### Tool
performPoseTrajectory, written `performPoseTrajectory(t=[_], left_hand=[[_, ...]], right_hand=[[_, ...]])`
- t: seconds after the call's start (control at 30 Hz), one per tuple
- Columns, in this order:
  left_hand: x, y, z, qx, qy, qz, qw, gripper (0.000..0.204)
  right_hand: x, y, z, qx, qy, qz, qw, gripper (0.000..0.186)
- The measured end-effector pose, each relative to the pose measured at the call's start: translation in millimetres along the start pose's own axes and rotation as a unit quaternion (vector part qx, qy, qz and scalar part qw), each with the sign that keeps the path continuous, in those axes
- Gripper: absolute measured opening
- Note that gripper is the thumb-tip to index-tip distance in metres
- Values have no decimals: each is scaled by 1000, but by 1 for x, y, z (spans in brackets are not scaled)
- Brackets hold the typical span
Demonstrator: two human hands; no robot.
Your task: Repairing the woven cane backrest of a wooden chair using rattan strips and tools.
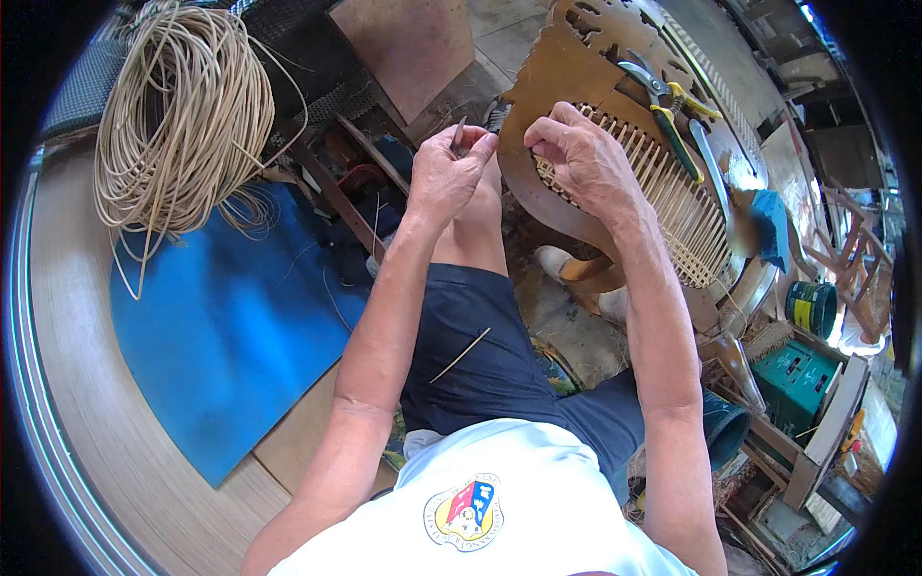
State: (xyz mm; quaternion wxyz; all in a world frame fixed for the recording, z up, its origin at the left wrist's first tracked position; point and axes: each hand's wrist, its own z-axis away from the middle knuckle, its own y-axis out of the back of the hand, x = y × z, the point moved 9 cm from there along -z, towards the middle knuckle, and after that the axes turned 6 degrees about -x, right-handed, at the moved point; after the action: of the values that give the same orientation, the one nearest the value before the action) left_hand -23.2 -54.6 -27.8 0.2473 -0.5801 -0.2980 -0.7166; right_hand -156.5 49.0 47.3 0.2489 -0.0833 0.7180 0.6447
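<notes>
My left hand point(447, 178) is closed above my knee, thumb and fingers pinching a small dark piece with a pointed tip point(458, 132); its exact kind is unclear. To the right, my right hand point(588, 161) is curled shut over the near-left edge of a brown wooden chair frame point(538, 86). What those fingers grip, if anything, is hidden. Strips of rattan run across the frame's opening as a partly woven cane panel point(663, 206), just beside my right hand. Pruning shears point(663, 115) with yellow and green handles lie on the frame beyond it.
A large coil of rattan cane point(182, 115) rests at the upper left, above a blue sheet point(230, 336). A short cane piece point(459, 355) lies on my dark shorts. At right stand a green crate point(792, 384) and a dark green bucket point(812, 307).
</notes>
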Motion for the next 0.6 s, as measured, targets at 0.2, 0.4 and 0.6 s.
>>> performPoseTrajectory(t=[0.2,0.4,0.6], left_hand=[[-11,-2,-11,-11,-20,39,999,27],[-8,-13,-24,-13,-1,71,997,46],[-36,-21,-22,-110,129,109,980,53]], right_hand=[[6,-2,-3,36,-36,-74,996,11],[21,0,-16,56,-129,-128,982,21],[1,5,15,106,-59,-155,980,22]])
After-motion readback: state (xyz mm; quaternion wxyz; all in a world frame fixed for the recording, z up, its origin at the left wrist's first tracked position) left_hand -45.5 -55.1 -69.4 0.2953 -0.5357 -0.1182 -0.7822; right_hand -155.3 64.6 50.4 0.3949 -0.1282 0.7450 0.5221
